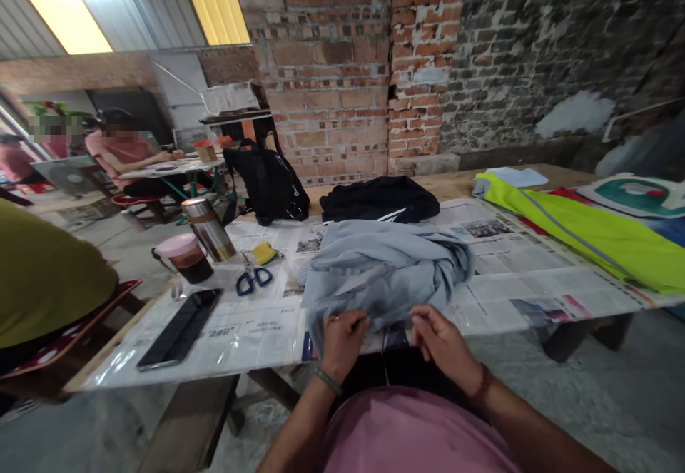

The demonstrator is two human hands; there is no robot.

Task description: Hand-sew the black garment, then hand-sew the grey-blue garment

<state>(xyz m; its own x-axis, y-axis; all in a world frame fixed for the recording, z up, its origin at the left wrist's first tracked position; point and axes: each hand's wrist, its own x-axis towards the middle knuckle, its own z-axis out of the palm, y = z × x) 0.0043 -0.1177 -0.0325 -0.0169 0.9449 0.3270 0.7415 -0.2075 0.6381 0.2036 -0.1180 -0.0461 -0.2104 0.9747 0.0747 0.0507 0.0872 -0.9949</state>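
A crumpled grey-blue cloth point(385, 262) lies heaped at the table's near edge, in front of me. My left hand point(345, 341) is closed on its near left edge, thumb and fingers pinched together. To the right, beside the cloth's near edge, my right hand point(442, 341) has its fingers curled in and thumb pressed to them. Whatever it pinches is too small to make out. A thin pale line hangs between the hands over my dark lap; whether it is a thread cannot be told. Blue-handled scissors point(254, 280) lie left of the cloth.
On the newspaper-covered table point(267, 330) are a phone point(180, 329), a lidded cup point(187, 259), a steel flask point(208, 229), a yellow item point(264, 252), a black backpack point(267, 184), black clothing point(379, 199), a hi-vis garment point(578, 234) and an iron point(636, 193). People sit at left.
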